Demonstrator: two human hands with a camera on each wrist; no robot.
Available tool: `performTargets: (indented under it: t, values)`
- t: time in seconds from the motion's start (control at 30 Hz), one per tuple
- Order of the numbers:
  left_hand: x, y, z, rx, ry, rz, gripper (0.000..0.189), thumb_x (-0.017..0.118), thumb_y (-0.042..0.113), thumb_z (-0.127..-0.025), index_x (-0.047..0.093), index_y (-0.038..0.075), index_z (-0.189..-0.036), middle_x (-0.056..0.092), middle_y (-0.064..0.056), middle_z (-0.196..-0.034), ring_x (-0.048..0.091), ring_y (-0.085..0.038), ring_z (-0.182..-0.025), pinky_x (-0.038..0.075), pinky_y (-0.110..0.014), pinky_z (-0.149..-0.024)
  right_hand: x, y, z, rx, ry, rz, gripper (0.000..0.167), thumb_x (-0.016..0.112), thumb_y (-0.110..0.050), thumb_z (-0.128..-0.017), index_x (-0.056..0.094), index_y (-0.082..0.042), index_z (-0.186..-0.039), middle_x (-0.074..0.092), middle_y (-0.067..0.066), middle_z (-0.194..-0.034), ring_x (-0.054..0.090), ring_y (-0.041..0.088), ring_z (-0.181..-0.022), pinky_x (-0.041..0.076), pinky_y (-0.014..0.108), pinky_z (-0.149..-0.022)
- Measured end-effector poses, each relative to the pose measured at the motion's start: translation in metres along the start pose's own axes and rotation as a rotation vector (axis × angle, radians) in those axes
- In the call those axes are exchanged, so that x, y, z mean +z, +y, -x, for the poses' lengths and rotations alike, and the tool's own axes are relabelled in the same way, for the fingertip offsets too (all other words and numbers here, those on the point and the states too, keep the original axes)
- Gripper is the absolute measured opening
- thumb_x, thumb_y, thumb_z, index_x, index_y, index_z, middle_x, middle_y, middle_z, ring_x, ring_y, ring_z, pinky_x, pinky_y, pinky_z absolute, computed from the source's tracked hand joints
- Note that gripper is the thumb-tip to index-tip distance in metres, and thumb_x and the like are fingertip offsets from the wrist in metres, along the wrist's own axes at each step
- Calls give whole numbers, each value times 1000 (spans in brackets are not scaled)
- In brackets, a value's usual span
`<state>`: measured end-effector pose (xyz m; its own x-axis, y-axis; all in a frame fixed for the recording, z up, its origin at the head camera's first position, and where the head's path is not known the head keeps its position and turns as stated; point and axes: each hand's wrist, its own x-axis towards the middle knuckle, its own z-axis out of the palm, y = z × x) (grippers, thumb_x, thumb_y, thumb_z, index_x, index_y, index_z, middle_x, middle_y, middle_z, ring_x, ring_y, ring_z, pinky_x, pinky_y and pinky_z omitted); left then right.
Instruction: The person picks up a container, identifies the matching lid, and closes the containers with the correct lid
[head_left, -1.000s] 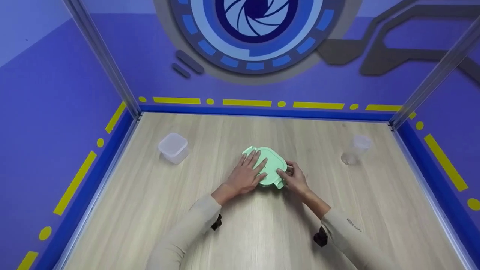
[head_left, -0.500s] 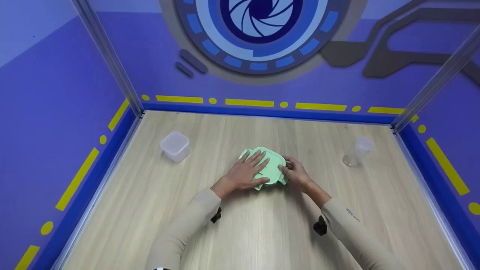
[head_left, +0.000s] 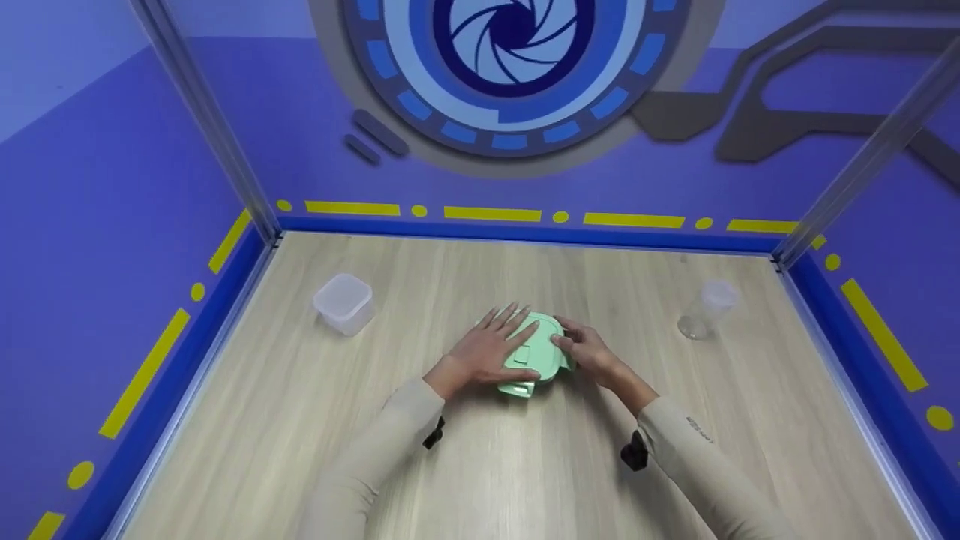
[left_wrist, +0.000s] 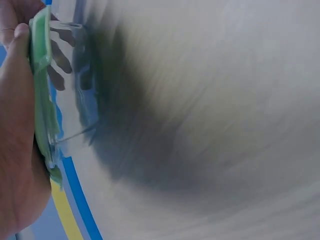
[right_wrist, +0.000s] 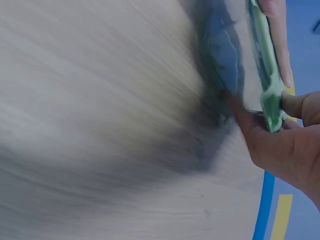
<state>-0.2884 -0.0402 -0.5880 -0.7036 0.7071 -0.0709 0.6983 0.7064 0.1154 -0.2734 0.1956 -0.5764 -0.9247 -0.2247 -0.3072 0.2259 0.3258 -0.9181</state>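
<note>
A food container (head_left: 544, 352) with a pale green lid is between the two hands at mid-table. My left hand (head_left: 480, 352) lies spread over the lid, fingers straight, hiding its left part. At the right edge my right hand (head_left: 594, 355) grips the container, thumb on top and fingers around the side. A lid flap (head_left: 517, 389) sticks out at the front. In the left wrist view the clear body (left_wrist: 75, 90) shows below the lid, above a shadow on the table. The right wrist view shows a green flap (right_wrist: 272, 105) beside the right thumb.
A translucent square tub (head_left: 345, 304) stands at the back left of the wooden table (head_left: 480, 465). Toward the right stands a clear jar (head_left: 696, 325) with a whitish top. Blue panels (head_left: 480, 169) with metal posts border the table's back and sides.
The container has turned clockwise as seen from above, its front flap swinging leftward. My left hand stays spread on the lid; my right hand keeps its grip at the right edge.
</note>
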Motion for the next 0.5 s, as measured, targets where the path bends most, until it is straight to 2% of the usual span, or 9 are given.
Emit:
performTargets:
  t: [0.13,0.17,0.23,0.3,0.4,0.5]
  values:
    - [0,2,7,-63,43,35,95,42,77,-94,13,22,-165,8,-8,-174,3,-28,-162,10,-50,-130,14,-1,1,23,173,23,63,63,-26,-102,41,7,-151,52,31,-146,58,35,-129,51,40,-106]
    - [0,4,7,-81,51,41,95,41,78,-94,13,22,-165,8,-8,-174,3,-28,-162,10,-51,-130,16,-1,2,25,202,34,65,66,-28,-100,43,8,-149,55,31,-143,60,35,-126,52,40,-104]
    - [0,9,6,-109,61,53,95,40,78,-94,13,21,-165,7,-8,-174,3,-29,-162,10,-52,-130,17,1,5,27,218,70,70,69,-31,-98,42,9,-149,54,29,-144,58,34,-129,50,40,-106]
    - [1,13,5,-123,67,57,95,39,78,-94,13,20,-165,6,-9,-174,3,-30,-162,10,-53,-130,14,4,9,33,170,66,77,69,-32,-98,34,9,-153,45,29,-154,47,36,-142,41,46,-117]
    - [1,18,5,-114,69,60,96,39,78,-94,12,19,-165,6,-9,-174,4,-31,-161,10,-53,-130,7,6,13,43,50,39,83,65,-29,-101,18,7,-159,22,29,-166,19,41,-157,20,53,-127]
    - [0,17,6,-78,66,46,96,40,77,-94,13,19,-165,9,-8,-174,6,-29,-161,11,-52,-130,1,7,13,33,-31,29,80,62,-26,-103,16,4,-161,14,28,-168,10,42,-158,15,55,-128]
